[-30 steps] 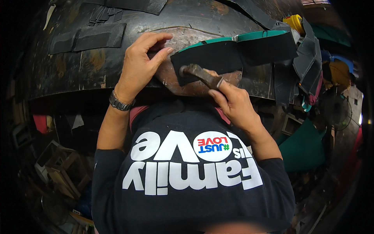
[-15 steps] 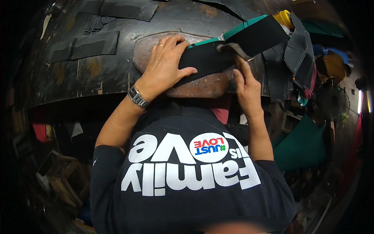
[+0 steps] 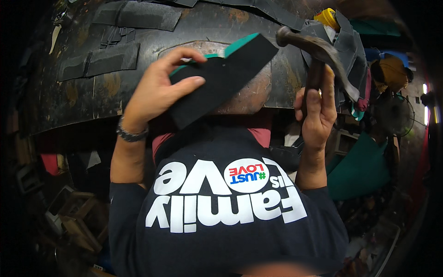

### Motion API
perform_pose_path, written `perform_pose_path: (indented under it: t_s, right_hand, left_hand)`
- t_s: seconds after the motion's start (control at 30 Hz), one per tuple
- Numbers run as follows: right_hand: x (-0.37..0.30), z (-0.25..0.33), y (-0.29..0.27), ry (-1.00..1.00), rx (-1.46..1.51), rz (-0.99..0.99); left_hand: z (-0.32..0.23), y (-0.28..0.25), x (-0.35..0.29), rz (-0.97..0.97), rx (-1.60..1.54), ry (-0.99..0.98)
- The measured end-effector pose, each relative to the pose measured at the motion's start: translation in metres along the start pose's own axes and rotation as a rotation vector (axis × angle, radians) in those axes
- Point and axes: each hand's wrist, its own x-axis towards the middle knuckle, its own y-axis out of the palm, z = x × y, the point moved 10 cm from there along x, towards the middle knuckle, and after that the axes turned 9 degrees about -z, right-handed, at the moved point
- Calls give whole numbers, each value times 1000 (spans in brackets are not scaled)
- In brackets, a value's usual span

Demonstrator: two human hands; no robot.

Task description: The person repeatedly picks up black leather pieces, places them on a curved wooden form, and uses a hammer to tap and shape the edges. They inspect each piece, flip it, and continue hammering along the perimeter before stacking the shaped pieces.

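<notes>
My left hand (image 3: pixel 154 92) grips the left part of a long black strip with a green underside (image 3: pixel 221 87). The thumb lies on the black face and the fingers curl at the far, green edge. A small pale spot shows at a notch midway along that edge. The strip slants over a worn brown slab (image 3: pixel 251 96), its near left corner reaching past the bench edge. Off to the right, my right hand (image 3: pixel 318 108) is closed round the dark handle of a hammer (image 3: pixel 316 48). The hammer's long curved metal head is raised, clear of the strip.
Dark pieces of sheet material (image 3: pixel 99 60) lie at the left of the black bench (image 3: pixel 106 99). More dark sheets (image 3: pixel 348 55) and a yellow container (image 3: pixel 326 17) are piled at the right. Green material (image 3: pixel 357 166) and a fan (image 3: pixel 397 117) stand beyond, at right.
The strip has shifted left and toward me, with my left hand on it. My right hand has moved right with the hammer, which has come up off the strip.
</notes>
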Motion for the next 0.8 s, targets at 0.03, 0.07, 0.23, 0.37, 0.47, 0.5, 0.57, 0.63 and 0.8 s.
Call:
perform_pose_path:
  t_s: [0.03, 0.07, 0.23, 0.37, 0.47, 0.5, 0.57, 0.63, 0.8]
  right_hand:
    - [-4, 7, 11, -89, 66, 55]
    - [-9, 6, 20, -116, 34, 96]
    - [-23, -58, 65, 1, -654, 397]
    - [-9, -51, 55, -118, -727, 274]
    - [18, -70, 23, -11, -840, 130]
    - [25, -81, 8, 63, -838, 86]
    - [37, -87, -13, -10, -892, 28]
    - [39, -92, -29, -91, -1030, -4]
    - [24, -49, 0, -524, -968, -9]
  left_hand:
    - [-3, -10, -5, -5, 9, -19]
    - [-5, -19, -8, -13, 20, -35]
    - [4, -24, -22, 33, -24, -215]
    - [3, -23, -23, 16, -42, -185]
    - [7, -22, -24, 9, -54, -198]
    - [6, -23, -24, 11, -44, -185]
    - [3, -24, -23, 9, -38, -134]
    - [7, -25, -25, -5, -81, -166]
    - [3, -22, -29, -40, -337, -280]
